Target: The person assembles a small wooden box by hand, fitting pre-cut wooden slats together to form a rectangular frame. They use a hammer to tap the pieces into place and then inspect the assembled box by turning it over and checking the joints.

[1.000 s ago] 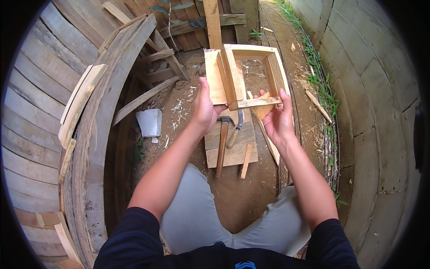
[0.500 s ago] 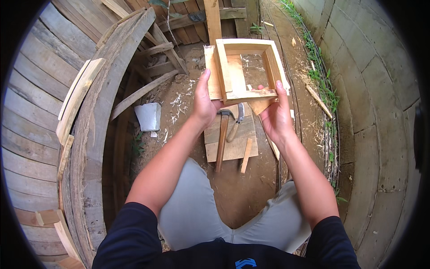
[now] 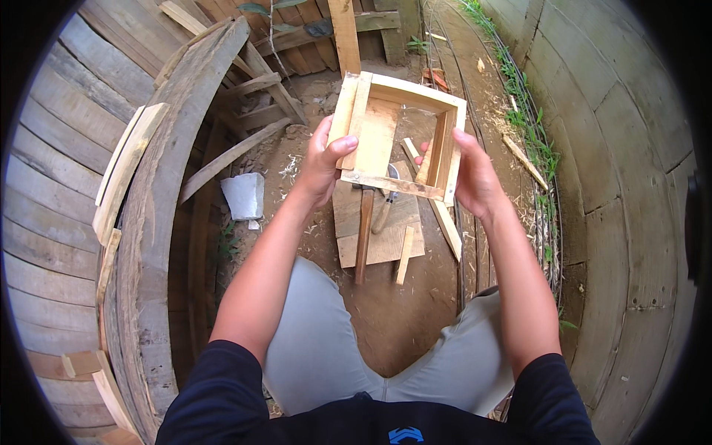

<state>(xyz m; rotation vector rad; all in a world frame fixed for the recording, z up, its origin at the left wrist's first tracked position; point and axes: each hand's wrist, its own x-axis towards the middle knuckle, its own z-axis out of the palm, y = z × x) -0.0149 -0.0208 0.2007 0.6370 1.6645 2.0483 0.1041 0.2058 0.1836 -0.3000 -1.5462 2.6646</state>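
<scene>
Both of my hands hold up a small rectangular wooden frame (image 3: 417, 92), tilted, with a flat board (image 3: 378, 137) across the left part of its back. Its right part is open, and the ground shows through. My left hand (image 3: 323, 165) grips the left edge, thumb across the front. Closed round the right side is my right hand (image 3: 478, 178), with some fingertips showing through the opening. Below the frame, a hammer (image 3: 364, 233) and a curved blade with a wooden handle (image 3: 382, 215) lie on a flat wooden board (image 3: 347, 241); the frame partly hides both tools' upper ends.
A short stick (image 3: 405, 254) lies on the board's front edge, and a longer wood strip (image 3: 445, 222) slants at its right. Left stand a pale block (image 3: 243, 196) and a thick timber beam (image 3: 148, 245). A grey wall (image 3: 623, 222) rises on the right. Shavings litter the dirt.
The frame has turned clockwise and tipped, so more of its opening faces me. My left thumb now lies over its front edge, and my right hand has moved up along its right side.
</scene>
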